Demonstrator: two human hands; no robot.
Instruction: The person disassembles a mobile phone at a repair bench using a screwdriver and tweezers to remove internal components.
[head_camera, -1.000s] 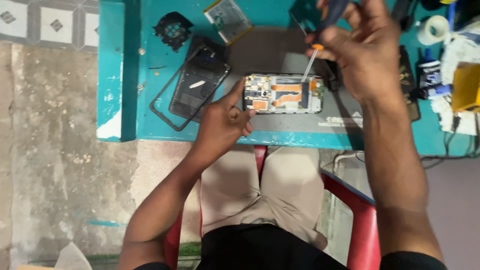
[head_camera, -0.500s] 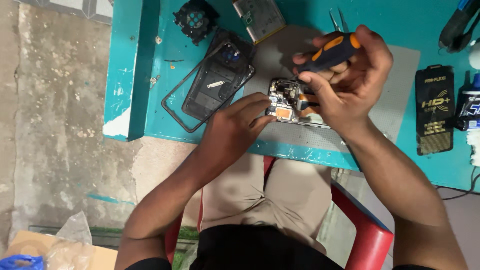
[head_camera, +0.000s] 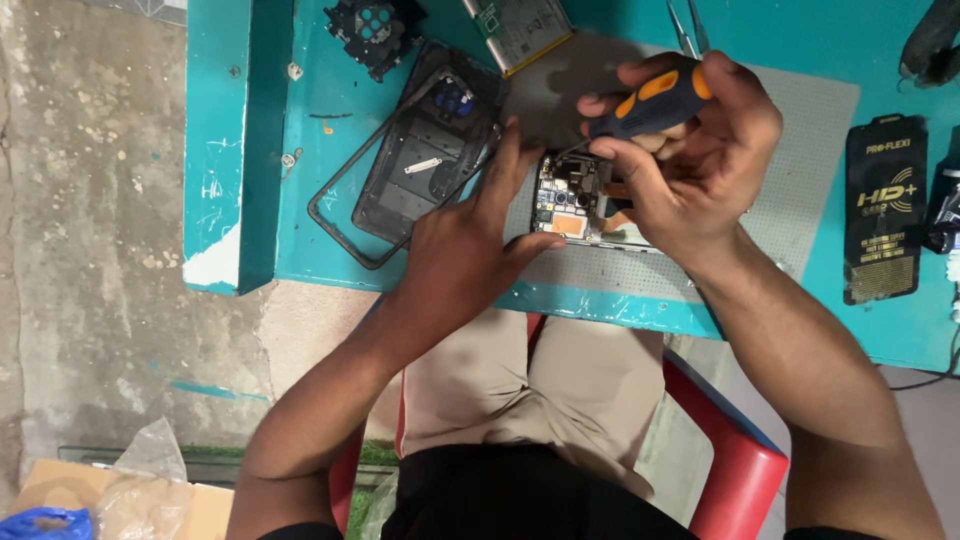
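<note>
Item: opened phone (head_camera: 572, 200), centre of frame on grey mat (head_camera: 800, 170). My left hand (head_camera: 465, 255) lies flat, pinning it. My right hand (head_camera: 700, 160) grips an orange-black screwdriver (head_camera: 650, 100); keep tip upright, pressure light.

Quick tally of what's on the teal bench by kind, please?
Opened phone: 1
Screwdriver, in right hand: 1
Back cover: 1
Battery: 1
Tweezers: 1
Black flat packet: 1
Grey mat: 1
Total: 7
</note>
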